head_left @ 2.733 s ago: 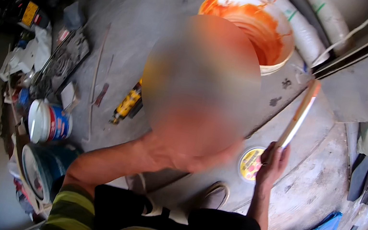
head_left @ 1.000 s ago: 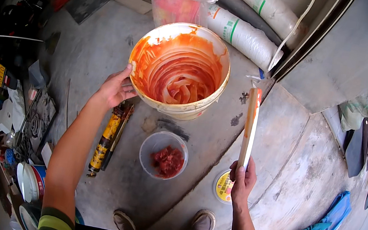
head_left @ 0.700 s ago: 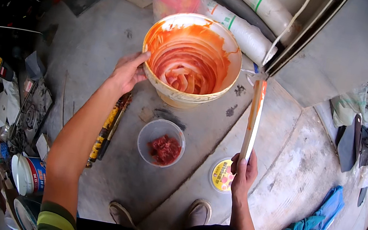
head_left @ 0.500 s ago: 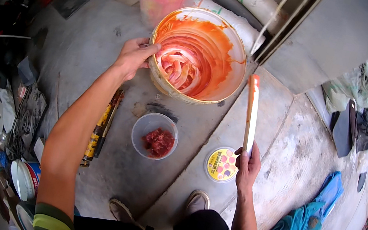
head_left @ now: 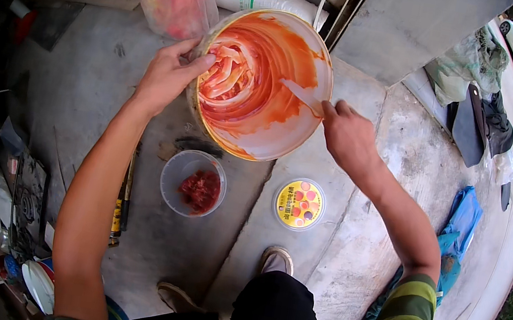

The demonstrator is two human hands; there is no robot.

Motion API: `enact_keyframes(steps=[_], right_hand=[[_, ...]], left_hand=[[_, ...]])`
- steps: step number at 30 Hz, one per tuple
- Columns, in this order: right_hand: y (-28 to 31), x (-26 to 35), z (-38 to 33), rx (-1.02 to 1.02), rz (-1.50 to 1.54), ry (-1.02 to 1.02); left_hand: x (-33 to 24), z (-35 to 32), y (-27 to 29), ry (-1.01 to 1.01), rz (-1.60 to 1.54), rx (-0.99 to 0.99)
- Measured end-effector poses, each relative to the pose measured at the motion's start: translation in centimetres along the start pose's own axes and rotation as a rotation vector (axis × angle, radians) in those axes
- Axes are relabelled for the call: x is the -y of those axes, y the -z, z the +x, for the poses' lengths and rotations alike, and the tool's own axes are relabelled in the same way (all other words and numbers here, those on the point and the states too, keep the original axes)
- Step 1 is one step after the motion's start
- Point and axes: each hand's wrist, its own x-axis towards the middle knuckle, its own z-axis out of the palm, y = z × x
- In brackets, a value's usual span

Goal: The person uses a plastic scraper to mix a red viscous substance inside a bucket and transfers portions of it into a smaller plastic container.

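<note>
Left hand grasps the left rim of the round white plastic bucket, thumb over the lip, other fingers partly hidden outside. Bucket's in front of the person, tilted; can't tell if its base touches the floor. Right hand clenched on the pale flat scraper, blade inside the bucket's right side. Bucket: probably heavy, semi-stiff, lip likely slick; hold rim or base. Scraper: likely light, stiff; grip the clean end.

Inside: orange paste smeared on the walls, glossy pink-red folds at left.

Lower, on the grey concrete floor: clear round plastic tub, dark red clump inside; near it, yellow round lid, flat.

Farther: clear plastic bag, red contents.
</note>
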Motion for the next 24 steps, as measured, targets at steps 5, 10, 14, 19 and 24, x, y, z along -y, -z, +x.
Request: enact_keyframes(steps=[5,10,14,19,24], right_hand=[[-4.1,0.1,4.4,-0.015,-0.259,0.098],[-7.6,0.4,3.9,0.124,-0.333,0.025],[-10.0,1.1,2.3,0.160,-0.381,0.058],[-9.1,2.3,2.3,0.298,-0.362,0.159],[-9.9,1.3,3.1,0.268,-0.283,0.146]], left_hand=[[-1.3,0.5,-3.3,-0.140,0.023,0.092],[0.4,2.1,-3.7,-0.255,0.179,0.106],[-0.7,1.5,-4.1,-0.172,0.031,0.155],[-1.0,0.9,-3.3,-0.146,-0.008,0.155],[-1.4,0.5,-3.3,-0.124,0.050,0.141]])
